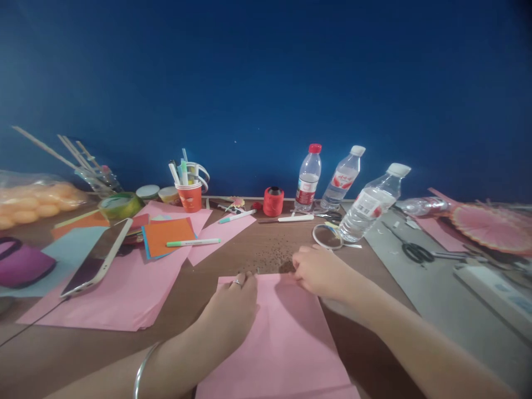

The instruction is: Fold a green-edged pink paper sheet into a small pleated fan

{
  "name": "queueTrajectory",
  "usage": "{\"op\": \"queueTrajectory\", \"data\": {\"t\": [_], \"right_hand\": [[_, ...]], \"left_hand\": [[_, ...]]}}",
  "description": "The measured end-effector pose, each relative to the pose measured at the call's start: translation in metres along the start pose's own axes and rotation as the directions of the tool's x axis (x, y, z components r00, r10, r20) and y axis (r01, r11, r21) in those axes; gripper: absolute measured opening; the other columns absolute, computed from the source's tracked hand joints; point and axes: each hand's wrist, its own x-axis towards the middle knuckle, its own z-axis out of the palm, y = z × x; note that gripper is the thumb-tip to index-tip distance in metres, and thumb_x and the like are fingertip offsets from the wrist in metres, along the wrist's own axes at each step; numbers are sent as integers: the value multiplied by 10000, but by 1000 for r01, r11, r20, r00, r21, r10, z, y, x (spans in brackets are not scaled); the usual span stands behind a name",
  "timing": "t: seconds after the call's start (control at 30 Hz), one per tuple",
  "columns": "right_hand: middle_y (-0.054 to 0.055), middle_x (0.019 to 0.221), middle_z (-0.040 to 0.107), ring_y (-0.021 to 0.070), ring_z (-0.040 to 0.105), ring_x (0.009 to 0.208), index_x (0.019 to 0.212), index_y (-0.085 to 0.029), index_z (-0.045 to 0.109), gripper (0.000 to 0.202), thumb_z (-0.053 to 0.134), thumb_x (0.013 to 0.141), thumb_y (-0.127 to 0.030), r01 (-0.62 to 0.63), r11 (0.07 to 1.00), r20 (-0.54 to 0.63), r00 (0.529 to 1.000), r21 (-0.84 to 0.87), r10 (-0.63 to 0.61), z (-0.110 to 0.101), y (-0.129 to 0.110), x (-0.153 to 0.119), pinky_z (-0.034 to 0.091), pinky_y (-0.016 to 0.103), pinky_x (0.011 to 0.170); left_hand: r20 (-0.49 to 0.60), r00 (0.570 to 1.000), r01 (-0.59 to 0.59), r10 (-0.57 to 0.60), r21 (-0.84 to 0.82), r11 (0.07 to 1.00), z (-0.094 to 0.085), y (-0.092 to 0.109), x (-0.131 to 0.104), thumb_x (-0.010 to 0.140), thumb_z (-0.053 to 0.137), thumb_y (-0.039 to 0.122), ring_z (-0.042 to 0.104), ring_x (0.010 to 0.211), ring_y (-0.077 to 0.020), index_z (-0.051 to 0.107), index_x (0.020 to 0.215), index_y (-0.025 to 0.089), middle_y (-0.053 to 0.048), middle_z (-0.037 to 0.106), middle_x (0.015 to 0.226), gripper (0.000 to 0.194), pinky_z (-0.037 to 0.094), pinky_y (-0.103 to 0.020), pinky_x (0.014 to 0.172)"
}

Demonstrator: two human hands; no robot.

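A long pink sheet of paper (286, 343) lies on the brown table in front of me, running to the bottom edge of the view. At its far left corner is my left hand (235, 302), wearing a ring and a bracelet, its fingers bent together on the paper. My right hand (318, 271) is at the far right corner, its fingers curled and pressed together at the paper's edge. Small dark specks (276, 254) are scattered on the table just beyond the sheet.
Behind stand water bottles (308, 177), red tape (274, 201) and a cup of pens (190, 197). On the left are pink sheets (124, 296), a phone (100, 257) and a tape roll (119, 205). Scissors (418, 252) and a white power strip (494, 293) lie right.
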Motion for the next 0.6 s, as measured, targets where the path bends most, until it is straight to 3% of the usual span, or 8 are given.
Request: {"op": "queueTrajectory", "data": {"t": [0.23,0.4,0.6], "right_hand": [[46,560,609,192,560,671,486,-197,630,241,560,661,-46,-157,987,86,984,19,154,-16,10,-15,281,296,578],[14,516,591,136,515,503,503,-198,635,210,565,677,-103,-205,974,124,973,95,192,-16,14,-14,257,262,475],[17,520,589,132,527,472,544,-193,660,150,622,689,-181,-276,953,140,956,123,259,-16,16,-16,245,238,423]], "left_hand": [[-10,999,38,-39,-52,998,-6,0,-1,845,444,189,580,982,-266,492,1189,88,-184,568,1082,362,503,-376,765],[-2,977,214,-215,42,976,1,-3,-4,830,488,229,596,776,-250,609,972,88,-144,589,856,234,507,-350,630],[-2,959,283,-284,87,955,7,0,-4,835,486,176,615,798,-291,596,1067,13,-229,598,947,304,510,-340,558]]}}
